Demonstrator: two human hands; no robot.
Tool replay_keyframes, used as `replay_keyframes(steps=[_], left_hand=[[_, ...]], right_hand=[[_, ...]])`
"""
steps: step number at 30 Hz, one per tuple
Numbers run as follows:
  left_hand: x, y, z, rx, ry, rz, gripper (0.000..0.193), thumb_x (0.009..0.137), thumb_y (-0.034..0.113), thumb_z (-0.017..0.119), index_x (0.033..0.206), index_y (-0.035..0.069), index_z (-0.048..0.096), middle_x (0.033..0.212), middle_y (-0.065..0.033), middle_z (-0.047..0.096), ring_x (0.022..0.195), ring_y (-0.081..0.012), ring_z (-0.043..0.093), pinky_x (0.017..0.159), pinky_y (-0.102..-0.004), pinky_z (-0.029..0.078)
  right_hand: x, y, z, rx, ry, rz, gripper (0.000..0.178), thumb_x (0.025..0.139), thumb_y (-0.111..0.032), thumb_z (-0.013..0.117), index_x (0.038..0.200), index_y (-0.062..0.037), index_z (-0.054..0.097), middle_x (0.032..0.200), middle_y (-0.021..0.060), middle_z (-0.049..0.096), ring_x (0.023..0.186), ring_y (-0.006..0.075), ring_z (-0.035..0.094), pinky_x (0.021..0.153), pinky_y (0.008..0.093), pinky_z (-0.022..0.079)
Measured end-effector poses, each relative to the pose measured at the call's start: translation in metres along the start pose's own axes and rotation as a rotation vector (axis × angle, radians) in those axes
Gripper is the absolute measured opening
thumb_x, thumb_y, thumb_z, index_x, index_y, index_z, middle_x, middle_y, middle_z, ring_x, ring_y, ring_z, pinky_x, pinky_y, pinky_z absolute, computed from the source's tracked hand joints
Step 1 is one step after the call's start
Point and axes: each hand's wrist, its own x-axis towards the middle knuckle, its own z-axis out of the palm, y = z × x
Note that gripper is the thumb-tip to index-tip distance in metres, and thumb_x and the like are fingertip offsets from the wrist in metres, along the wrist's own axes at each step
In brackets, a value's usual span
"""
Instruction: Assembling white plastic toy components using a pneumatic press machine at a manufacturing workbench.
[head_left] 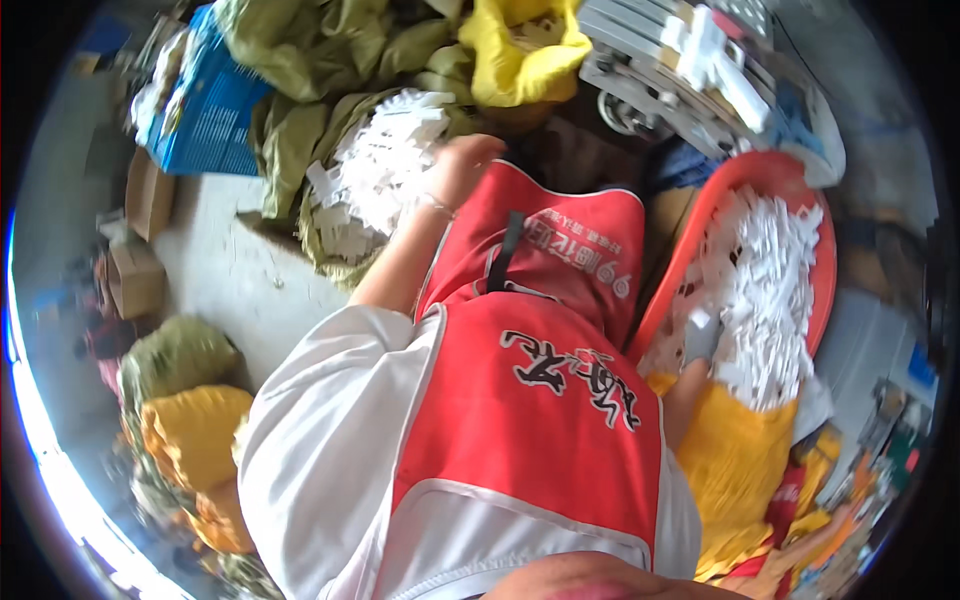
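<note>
My left hand point(463, 168) is over the near right edge of an olive woven sack point(322, 262) filled with small white strip-like pieces point(388, 165). Its fingers are blurred, and whether they hold anything is hidden. On the other side, my right hand point(688, 385) is closed around the lower end of a short grey piece with a white end point(702, 334). That hand is at the left side of a red oval tub point(672, 275), close to the heaped white strips point(768, 290) inside. Yellow-orange cloth point(735, 455) lies over the tub's near end.
Ahead stand a yellow sack point(520, 75), olive sacks point(330, 45) and a grey wheeled machine point(640, 65) with white parts on top. A blue box point(215, 120) is at far left. Stuffed orange point(200, 435) and olive bags point(180, 365) lie at left. A red apron point(530, 400) covers my lap.
</note>
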Motion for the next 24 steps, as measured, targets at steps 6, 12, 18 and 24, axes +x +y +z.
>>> replay_keyframes(steps=[6, 12, 18, 24], left_hand=[[-0.020, 0.030, 0.032, -0.029, -0.212, 0.286, 0.020, 0.068, 0.000, 0.058, 0.087, 0.006, 0.063, 0.088, -0.0105, 0.065, 0.087, -0.0297, 0.060, 0.081, -0.0370, 0.049], [0.014, 0.036, -0.014, 0.042, 0.030, 0.245, 0.024, 0.066, -0.007, 0.056, 0.083, 0.007, 0.066, 0.083, -0.0085, 0.066, 0.079, -0.0289, 0.061, 0.071, -0.0369, 0.051], [0.093, 0.118, -0.040, -0.015, 0.160, 0.435, 0.018, 0.077, -0.004, 0.058, 0.093, 0.004, 0.065, 0.088, -0.0095, 0.066, 0.076, -0.0257, 0.060, 0.069, -0.0330, 0.049], [0.166, 0.173, -0.024, -0.021, 0.015, 0.679, 0.032, 0.078, 0.014, 0.069, 0.108, 0.006, 0.060, 0.104, -0.0116, 0.063, 0.098, -0.0328, 0.057, 0.084, -0.0390, 0.047]], right_hand=[[0.006, -0.082, -0.038, -0.611, -0.392, 0.140, 0.055, 0.079, -0.023, 0.060, 0.131, -0.0135, 0.045, 0.128, 0.0215, 0.047, 0.112, 0.0391, 0.051, 0.092, 0.0442, 0.044], [-0.005, -0.105, -0.053, -0.712, -0.320, 0.095, 0.048, 0.083, -0.034, 0.057, 0.129, -0.0199, 0.049, 0.126, 0.0214, 0.052, 0.114, 0.0374, 0.052, 0.095, 0.0482, 0.042], [-0.007, -0.090, -0.048, 0.227, 0.220, -0.114, 0.044, 0.095, -0.021, 0.048, 0.134, -0.0027, 0.042, 0.127, 0.0162, 0.052, 0.114, 0.0324, 0.052, 0.095, 0.0372, 0.042], [-0.011, -0.162, -0.083, 0.950, 0.128, 0.110, 0.048, 0.096, -0.024, 0.047, 0.137, 0.0004, 0.040, 0.125, 0.0045, 0.050, 0.097, 0.0121, 0.053, 0.086, 0.0262, 0.043]])
